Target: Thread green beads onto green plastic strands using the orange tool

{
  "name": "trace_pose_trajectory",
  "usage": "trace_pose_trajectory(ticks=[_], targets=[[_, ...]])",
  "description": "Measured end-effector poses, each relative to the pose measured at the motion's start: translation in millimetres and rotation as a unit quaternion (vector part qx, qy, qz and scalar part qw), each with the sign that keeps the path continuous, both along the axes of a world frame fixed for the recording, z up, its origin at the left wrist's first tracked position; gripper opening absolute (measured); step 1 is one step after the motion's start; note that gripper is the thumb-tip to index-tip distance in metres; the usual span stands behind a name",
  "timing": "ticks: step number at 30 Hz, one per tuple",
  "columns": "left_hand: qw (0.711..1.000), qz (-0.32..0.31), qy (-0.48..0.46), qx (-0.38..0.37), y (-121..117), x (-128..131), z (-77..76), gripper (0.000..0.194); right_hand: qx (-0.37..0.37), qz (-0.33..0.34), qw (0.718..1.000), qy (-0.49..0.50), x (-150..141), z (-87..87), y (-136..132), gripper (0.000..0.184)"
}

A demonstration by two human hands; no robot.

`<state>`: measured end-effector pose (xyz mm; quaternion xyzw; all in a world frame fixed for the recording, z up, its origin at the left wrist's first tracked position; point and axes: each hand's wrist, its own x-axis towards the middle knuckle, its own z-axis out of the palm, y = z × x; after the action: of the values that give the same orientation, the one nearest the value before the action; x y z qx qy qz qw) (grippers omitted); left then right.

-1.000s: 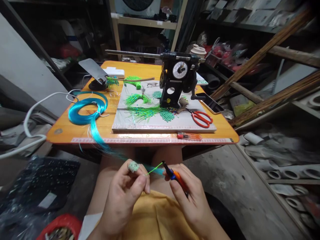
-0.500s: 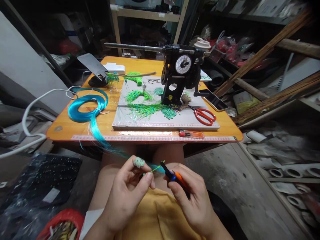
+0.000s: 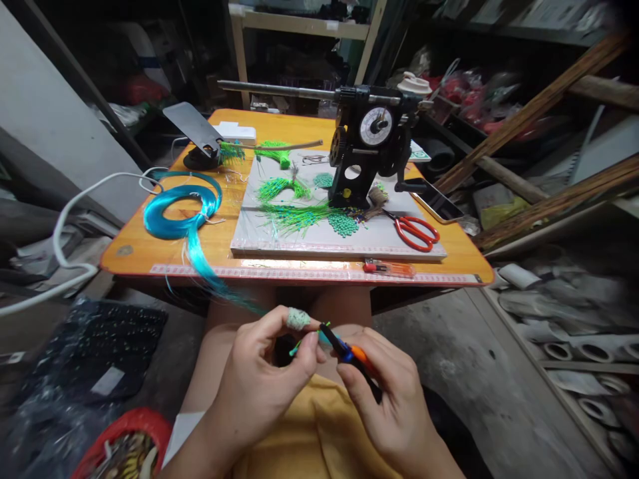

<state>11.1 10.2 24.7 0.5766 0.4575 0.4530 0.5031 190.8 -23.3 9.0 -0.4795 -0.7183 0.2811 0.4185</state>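
Note:
Above my lap, my left hand point(image 3: 269, 379) pinches a thin bright green strand point(image 3: 295, 348) between thumb and fingertips. A pale speckled wrap point(image 3: 298, 319) covers one of its fingers. My right hand point(image 3: 392, 382) is closed around pliers point(image 3: 358, 358) with orange and blue handles. Their dark jaws meet the strand's upper end just beside my left fingertips; whether they grip it is too small to tell. Teal fibres point(image 3: 212, 283) trail off the table's front edge and pass behind my hands.
On the wooden table point(image 3: 130, 256) stands a black hand-cranked winder point(image 3: 362, 153) with a dial. Around it lie green strand bundles point(image 3: 294, 216), teal beads point(image 3: 343, 225), red-handled scissors point(image 3: 417, 233), an orange cutter point(image 3: 389, 267) and a teal fibre coil point(image 3: 164, 226). A red bucket point(image 3: 150, 420) sits lower left.
My left hand has shifted right, bringing its fingertips close to the pliers' jaws. Less strand shows between them, and a green end now sticks out on the left of my thumb.

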Motion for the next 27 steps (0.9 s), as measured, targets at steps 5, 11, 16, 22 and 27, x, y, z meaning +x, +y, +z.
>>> trace_pose_trajectory(ticks=[5, 11, 16, 22, 27], targets=[[1.000, 0.006, -0.013, 0.006, 1, 1, 1.7, 0.005, -0.004, 0.002, 1.000, 0.000, 0, -0.4, 0, 0.013], [0.999, 0.029, -0.005, 0.027, 0, 2, 0.5, 0.009, 0.030, -0.016, 0.999, -0.021, -3, -0.1, 1, 0.011], [0.998, 0.053, -0.028, 0.008, -3, 4, -7.9, 0.005, 0.134, -0.035, 0.985, -0.104, -1, -3.8, 3, 0.020], [0.998, 0.002, -0.057, -0.026, -2, 7, -5.0, 0.005, 0.078, -0.019, 0.995, -0.059, 3, -4.5, 1, 0.016], [0.998, -0.012, -0.054, -0.024, 1, 7, 2.1, 0.005, 0.075, -0.026, 0.995, -0.056, 0, -4.0, -1, 0.016]])
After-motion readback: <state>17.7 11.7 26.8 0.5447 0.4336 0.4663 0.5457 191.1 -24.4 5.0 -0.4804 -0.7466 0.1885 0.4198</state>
